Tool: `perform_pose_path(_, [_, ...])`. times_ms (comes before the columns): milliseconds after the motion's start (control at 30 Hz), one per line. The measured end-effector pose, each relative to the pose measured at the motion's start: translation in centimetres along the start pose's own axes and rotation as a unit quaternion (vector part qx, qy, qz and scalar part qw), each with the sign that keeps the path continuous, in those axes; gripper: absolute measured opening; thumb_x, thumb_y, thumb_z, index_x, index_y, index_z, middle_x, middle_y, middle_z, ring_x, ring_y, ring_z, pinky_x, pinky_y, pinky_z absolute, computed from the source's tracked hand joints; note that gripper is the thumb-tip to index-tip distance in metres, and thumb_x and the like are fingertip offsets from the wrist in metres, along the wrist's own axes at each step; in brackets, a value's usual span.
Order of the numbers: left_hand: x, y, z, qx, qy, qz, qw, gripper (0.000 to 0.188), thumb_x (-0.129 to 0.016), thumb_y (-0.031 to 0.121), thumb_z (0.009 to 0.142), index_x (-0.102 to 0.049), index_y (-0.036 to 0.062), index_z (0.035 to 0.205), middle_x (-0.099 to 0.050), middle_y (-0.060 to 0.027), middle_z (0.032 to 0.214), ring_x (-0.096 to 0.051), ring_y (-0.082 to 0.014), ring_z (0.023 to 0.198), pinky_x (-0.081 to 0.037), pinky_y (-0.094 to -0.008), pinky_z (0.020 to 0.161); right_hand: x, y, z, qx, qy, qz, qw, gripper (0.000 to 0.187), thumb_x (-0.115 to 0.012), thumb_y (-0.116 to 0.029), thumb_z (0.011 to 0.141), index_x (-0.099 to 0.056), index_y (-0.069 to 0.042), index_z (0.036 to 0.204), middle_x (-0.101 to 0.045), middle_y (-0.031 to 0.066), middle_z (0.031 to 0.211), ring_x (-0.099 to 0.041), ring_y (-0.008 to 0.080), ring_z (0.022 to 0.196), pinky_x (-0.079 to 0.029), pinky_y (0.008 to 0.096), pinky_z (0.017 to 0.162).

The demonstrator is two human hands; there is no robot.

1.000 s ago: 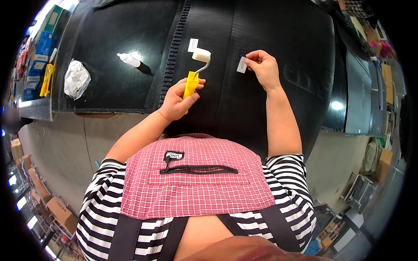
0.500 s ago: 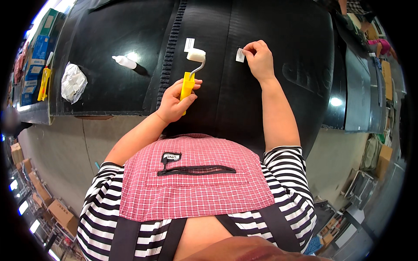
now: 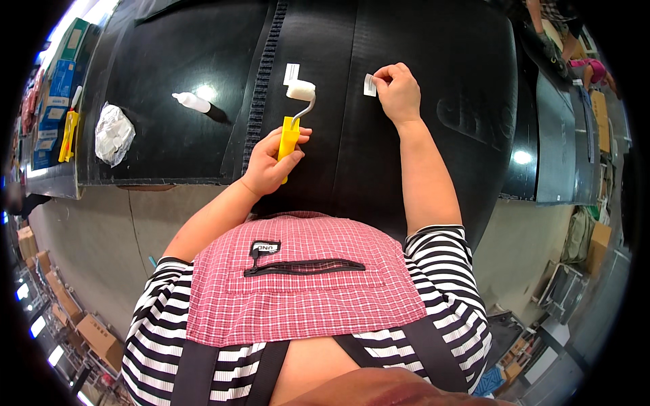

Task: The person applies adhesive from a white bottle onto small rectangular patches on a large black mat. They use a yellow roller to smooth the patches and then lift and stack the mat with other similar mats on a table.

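White label [image 3: 369,85], small and rectangular, noted at the black sheet [image 3: 386,162], its right edge pinched between thumb and fingers of the right hand [image 3: 398,95]; contact with the sheet cannot be determined. Judged near weightless, thin and easily creased; an edge pinch suits it. Left hand [image 3: 269,164] is wrapped round the yellow handle [image 3: 289,137] of a mini paint roller [image 3: 292,124], judged light and rigid, with a softer white sleeve [image 3: 300,90]; handle grip appropriate.
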State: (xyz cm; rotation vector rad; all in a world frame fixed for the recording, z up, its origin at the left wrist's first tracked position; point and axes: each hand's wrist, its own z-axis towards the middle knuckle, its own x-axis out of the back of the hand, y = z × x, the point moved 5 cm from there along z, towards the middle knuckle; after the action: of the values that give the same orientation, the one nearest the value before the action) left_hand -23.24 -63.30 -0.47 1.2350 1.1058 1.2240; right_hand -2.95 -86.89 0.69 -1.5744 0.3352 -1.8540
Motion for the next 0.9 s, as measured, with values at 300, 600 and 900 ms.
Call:
perform_pose_path(300, [0.0, -0.2, 0.0, 0.002, 0.001, -0.012, 1.0, 0.024, -0.064, 0.005, 0.092, -0.068, 0.0031, 0.116, -0.066, -0.0117, 0.129, -0.063, -0.0229, 0.117, -0.047, -0.0367, 0.105, -0.2, -0.2, 0.0, -0.006, 0.001, -0.017, 1.0, 0.004, -0.075, -0.016, 0.083, -0.073, -0.012, 0.083, -0.068, 0.0069, 0.096, -0.069, 0.0309, 0.087, -0.056, 0.0424, 0.079])
perform_pose_path(600, [0.1, -0.3, 0.0, -0.003, -0.009, -0.01, 1.0, 0.025, -0.063, 0.005, 0.094, -0.067, 0.0023, 0.118, -0.063, -0.0123, 0.132, -0.062, -0.0197, 0.11, -0.049, -0.0334, 0.098, 0.6, -1.2, -0.2, -0.009, 0.035, 0.011, 0.999, 0.004, -0.07, -0.012, 0.085, -0.074, -0.011, 0.085, -0.067, 0.007, 0.098, -0.069, 0.0314, 0.089, -0.056, 0.0428, 0.08])
perform_pose_path(900, [0.0, -0.1, 0.0, 0.009, -0.018, -0.035, 0.999, 0.024, -0.063, 0.008, 0.097, -0.067, 0.0024, 0.12, -0.063, -0.0108, 0.134, -0.061, -0.0204, 0.118, -0.047, -0.0346, 0.103, 2.5, -3.0, -3.0, 0.086, 0.09, 0.003, 0.992, 0.009, -0.066, -0.005, 0.09, -0.074, -0.007, 0.094, -0.062, 0.0051, 0.088, -0.063, 0.0217, 0.072, -0.052, 0.0344, 0.067])
